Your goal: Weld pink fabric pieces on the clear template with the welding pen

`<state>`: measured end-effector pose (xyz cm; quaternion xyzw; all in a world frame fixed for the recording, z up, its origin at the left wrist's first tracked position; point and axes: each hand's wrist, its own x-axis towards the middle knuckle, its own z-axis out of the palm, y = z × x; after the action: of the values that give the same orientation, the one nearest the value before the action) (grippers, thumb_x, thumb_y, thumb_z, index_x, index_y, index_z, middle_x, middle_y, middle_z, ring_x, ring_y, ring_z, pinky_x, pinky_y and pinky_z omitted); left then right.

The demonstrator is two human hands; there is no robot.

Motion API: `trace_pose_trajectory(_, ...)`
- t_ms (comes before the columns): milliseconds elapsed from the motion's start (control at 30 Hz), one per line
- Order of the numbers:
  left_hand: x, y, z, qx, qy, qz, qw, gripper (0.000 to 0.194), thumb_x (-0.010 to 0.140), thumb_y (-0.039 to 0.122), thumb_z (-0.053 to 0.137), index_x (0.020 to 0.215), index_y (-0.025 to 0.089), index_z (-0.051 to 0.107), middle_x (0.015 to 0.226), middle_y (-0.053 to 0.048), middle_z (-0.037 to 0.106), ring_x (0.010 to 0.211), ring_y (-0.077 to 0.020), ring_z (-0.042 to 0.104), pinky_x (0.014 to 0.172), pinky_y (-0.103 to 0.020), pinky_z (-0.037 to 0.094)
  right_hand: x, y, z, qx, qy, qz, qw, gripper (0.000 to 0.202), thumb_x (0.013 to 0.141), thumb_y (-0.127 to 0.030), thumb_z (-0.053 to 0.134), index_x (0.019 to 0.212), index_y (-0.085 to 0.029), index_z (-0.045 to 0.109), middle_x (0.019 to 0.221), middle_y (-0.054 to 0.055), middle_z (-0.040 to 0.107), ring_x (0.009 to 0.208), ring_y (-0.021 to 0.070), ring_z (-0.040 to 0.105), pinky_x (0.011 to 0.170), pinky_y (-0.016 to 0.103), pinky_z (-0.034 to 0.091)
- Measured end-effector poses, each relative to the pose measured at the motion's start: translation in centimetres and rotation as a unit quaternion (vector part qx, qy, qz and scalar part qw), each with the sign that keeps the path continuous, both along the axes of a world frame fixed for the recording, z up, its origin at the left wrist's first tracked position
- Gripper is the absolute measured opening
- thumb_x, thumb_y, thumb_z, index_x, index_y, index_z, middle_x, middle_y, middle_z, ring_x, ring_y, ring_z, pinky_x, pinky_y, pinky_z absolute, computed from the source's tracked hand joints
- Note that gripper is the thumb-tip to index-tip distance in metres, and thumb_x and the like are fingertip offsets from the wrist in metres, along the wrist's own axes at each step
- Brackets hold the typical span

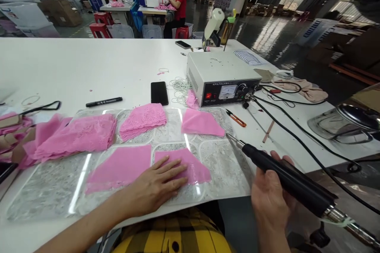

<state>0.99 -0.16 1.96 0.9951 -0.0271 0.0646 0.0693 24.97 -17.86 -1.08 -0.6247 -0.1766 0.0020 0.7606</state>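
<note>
My left hand (166,182) lies flat, fingers stretched, on a pink fabric piece (199,169) on a clear, grey-patterned mat (225,166). Another pink panel (124,164) lies just left of it. My right hand (273,189) is wrapped round a black handheld tool (285,178) with a thin metal tip and a cable. That tip points left, close to the corner of a pink stack (202,122) at the mat's back edge; whether it touches cannot be told. A pink lace stack (144,120) and a larger folded lace pile (77,134) lie further left.
Behind the mat stand a control box (231,91) with a dial, a phone (159,93) and a black marker (103,102). Orange thread snips (236,118) lie near the box. A lidded glass jar (341,124) and cables occupy the right. A person in red (179,0) sits at a sewing machine beyond.
</note>
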Motion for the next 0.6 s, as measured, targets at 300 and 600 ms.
trace_pose_trajectory(300,-0.6,0.5,-0.8,0.028,-0.026,-0.023,0.999,0.043,0.1,0.024,0.047,0.143,0.022,0.046,0.153,-0.002,0.037,0.146,-0.0205,0.024,0.123,-0.043,0.007,1.9,4.9,1.9,0.201,0.099,-0.104,0.969,0.026,0.071,-0.024,0.071,0.095,-0.022,0.062,0.099,-0.001,0.059,0.09,0.012,0.061,0.103,0.041,0.047)
trace_pose_trajectory(600,-0.3,0.3,-0.4,-0.007,-0.008,-0.024,1.0,0.04,0.098,0.023,0.051,0.138,0.022,0.05,0.149,-0.003,0.045,0.143,-0.0236,0.033,0.123,-0.047,0.013,1.3,1.5,4.8,0.186,0.073,-0.008,0.98,0.017,0.063,-0.029,0.052,0.075,-0.019,0.06,0.075,0.0,0.053,0.059,0.0116,0.048,0.054,0.029,0.046)
